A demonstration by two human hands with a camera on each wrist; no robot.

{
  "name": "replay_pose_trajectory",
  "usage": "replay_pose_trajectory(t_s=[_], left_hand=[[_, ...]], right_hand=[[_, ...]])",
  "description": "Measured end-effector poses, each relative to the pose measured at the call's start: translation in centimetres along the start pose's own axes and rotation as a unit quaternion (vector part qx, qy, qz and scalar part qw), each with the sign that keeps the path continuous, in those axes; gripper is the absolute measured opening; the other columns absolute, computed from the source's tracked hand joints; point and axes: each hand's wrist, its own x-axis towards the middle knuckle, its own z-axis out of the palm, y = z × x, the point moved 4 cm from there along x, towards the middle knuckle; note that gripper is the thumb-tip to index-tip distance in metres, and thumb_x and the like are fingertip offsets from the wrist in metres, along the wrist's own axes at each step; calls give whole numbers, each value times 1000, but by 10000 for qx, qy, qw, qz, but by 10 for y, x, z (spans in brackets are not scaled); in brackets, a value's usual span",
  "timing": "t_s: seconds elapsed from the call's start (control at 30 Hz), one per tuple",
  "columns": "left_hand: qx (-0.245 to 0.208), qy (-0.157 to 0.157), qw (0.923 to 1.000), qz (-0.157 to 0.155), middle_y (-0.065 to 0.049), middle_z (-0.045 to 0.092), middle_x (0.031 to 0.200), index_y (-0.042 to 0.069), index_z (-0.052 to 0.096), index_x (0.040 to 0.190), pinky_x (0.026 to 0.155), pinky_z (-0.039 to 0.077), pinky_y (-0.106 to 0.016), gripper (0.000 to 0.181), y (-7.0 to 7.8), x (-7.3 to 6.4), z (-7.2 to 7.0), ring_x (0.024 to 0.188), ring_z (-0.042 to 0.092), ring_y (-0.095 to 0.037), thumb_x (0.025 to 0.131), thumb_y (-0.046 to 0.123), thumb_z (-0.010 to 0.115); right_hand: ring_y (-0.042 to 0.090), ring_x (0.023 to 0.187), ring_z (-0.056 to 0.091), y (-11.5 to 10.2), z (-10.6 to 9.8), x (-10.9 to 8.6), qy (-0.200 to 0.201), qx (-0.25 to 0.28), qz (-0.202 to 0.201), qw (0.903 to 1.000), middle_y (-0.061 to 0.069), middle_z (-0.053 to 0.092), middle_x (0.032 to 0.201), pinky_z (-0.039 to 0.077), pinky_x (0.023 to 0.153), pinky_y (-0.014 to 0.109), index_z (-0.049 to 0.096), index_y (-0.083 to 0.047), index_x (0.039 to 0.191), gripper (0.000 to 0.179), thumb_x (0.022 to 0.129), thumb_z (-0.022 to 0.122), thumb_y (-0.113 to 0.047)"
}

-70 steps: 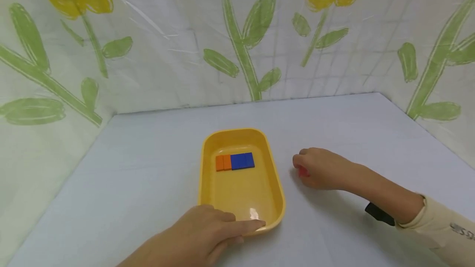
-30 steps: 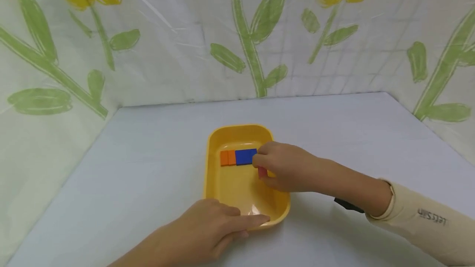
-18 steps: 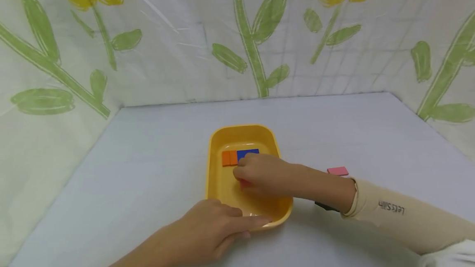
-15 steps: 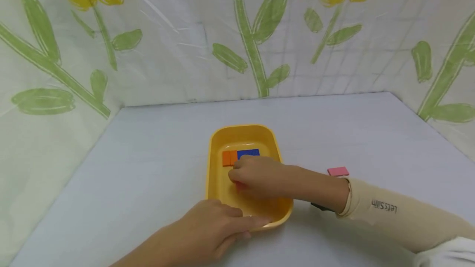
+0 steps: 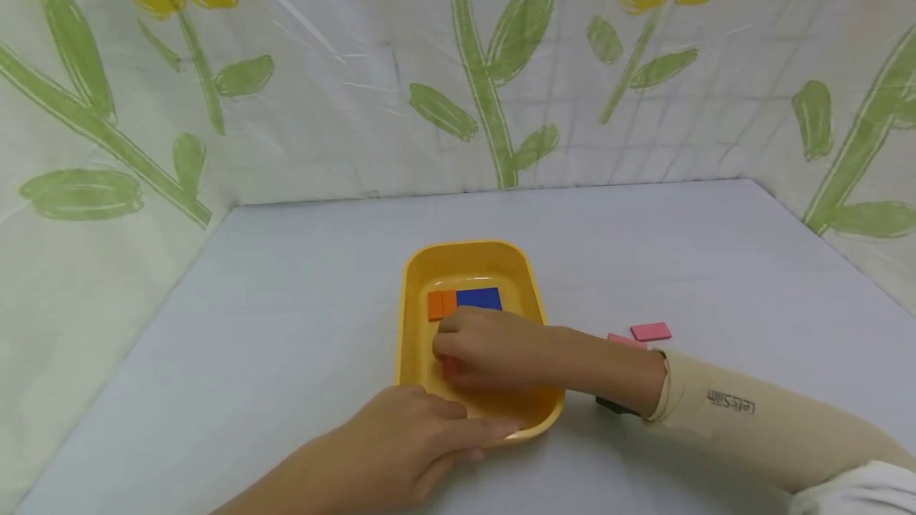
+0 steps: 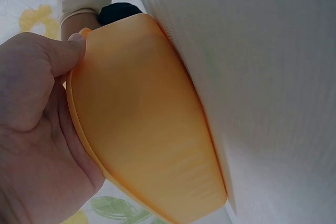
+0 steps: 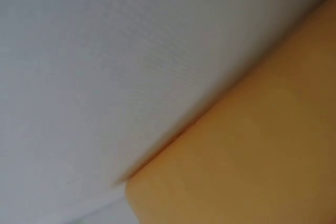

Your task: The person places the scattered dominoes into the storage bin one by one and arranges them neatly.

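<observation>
A yellow plastic tray (image 5: 468, 261) stands on the table, with orange tiles (image 5: 436, 306) and blue tiles (image 5: 481, 297) lying in a row inside it. My right hand (image 5: 494, 348) reaches into the tray just in front of that row. Between its fingertips and thumb it pinches a red tile (image 5: 449, 367), mostly covered by the fingers. My left hand (image 5: 401, 443) grips the tray's front rim. In the left wrist view, its thumb presses the outer wall and its other fingers go over the rim. The right wrist view shows only the tray's side and the cloth, no hand.
Two pink tiles (image 5: 651, 331) lie on the table right of the tray, one partly behind my right forearm. A pale cloth (image 5: 300, 284) covers the table. Flower-printed sheets (image 5: 322, 86) rise at the back and sides.
My right hand has carried the red tile from the table, over the tray's right side and leftward inside it. Pink tiles have come into sight behind the forearm. The left hand keeps its grip.
</observation>
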Motion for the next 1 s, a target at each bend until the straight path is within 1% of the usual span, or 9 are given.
replay_pose_trajectory(t_s=[0.13,0.27,0.33,0.4,0.47,0.57,0.73,0.9,1.0], left_hand=[[43,231,9996,179,17,35,65,29,58,141,58,29,-10,39,1,1,-1,59,34,3,103,26,59],[-89,195,9996,181,16,29,61,29,57,142,54,24,-10,41,1,2,0,54,27,2,101,25,61],[-47,188,9997,165,15,27,61,29,57,142,53,22,-10,41,0,2,0,52,25,1,101,25,61],[19,230,9996,185,15,27,62,29,57,141,53,22,-10,41,1,1,-1,52,24,0,101,25,62],[98,283,9993,216,15,28,62,28,57,141,54,23,-10,41,2,1,-2,53,25,0,101,25,62],[121,318,9991,250,16,32,65,28,56,142,55,25,-10,42,2,0,-2,56,27,1,101,24,62],[142,329,9990,257,17,35,66,28,56,142,57,26,-10,41,2,-1,-3,58,30,2,101,25,61],[200,401,9985,300,17,43,68,28,56,141,58,28,-10,39,2,-2,-3,59,33,2,103,26,58],[207,419,9985,298,17,44,68,28,57,141,58,28,-10,38,2,-2,-3,59,34,2,103,26,57]], right_hand=[[10,92,55,-1,-2,-11,102,38,-429,9990,-4,61,98,44,85,16,70,-13,101,7,94,69,-14],[9,98,56,-3,-2,-19,97,169,-971,9951,-3,64,104,43,90,13,71,-11,104,14,91,68,-7],[10,100,57,-4,-2,-20,167,117,-1163,9930,-3,65,105,42,93,14,71,-11,103,17,88,68,-5],[11,103,58,-5,-1,-18,168,78,-1205,9925,-3,66,106,40,96,15,72,-12,101,16,87,68,-4],[11,107,58,-5,-1,-17,98,49,-1126,9936,-3,66,106,39,98,16,72,-13,99,15,87,68,-4],[11,112,57,-4,1,-15,-116,44,-840,9964,-2,66,111,39,100,18,70,-14,95,11,89,67,-5],[13,120,55,-3,2,-13,-356,69,-430,9984,1,64,124,40,102,21,71,-13,96,11,93,63,-6],[13,123,53,-2,3,-12,-515,80,-225,9984,1,61,129,40,103,23,72,-12,102,14,96,62,-6],[13,123,53,-2,3,-12,-556,71,-180,9983,2,61,130,40,104,24,72,-12,104,13,96,63,-7]])
